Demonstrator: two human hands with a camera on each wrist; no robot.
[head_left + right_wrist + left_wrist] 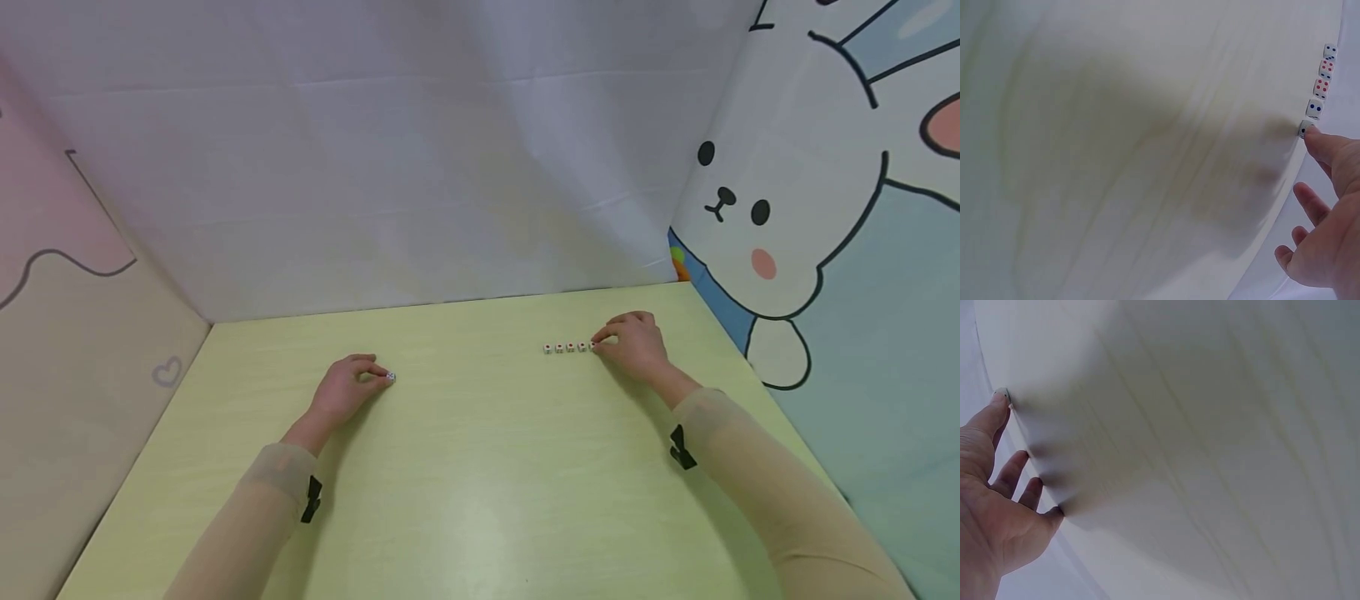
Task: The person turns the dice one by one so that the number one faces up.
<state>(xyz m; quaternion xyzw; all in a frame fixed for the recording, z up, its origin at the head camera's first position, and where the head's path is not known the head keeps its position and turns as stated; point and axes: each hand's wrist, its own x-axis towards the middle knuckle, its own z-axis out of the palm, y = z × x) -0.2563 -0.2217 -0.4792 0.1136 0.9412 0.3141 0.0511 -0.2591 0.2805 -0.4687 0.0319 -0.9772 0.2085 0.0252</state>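
Note:
My left hand (350, 388) pinches a small white die (391, 377) between thumb and index finger, at the left of the table. In the left wrist view only a corner of that die (1002, 394) shows past the fingertips, and the other fingers rest on the tabletop. At the far right, my right hand (636, 344) pinches the rightmost die (1305, 129) of a short row. The other dice (558, 348) in that row stand in a straight line to its left, with red dots upward in the head view.
The pale yellow table (465, 467) ends at a white cloth backdrop (420, 183) behind. Patterned cloth walls flank it, with a cartoon rabbit (787, 208) on the right one. A wide stretch of tabletop lies between the hands.

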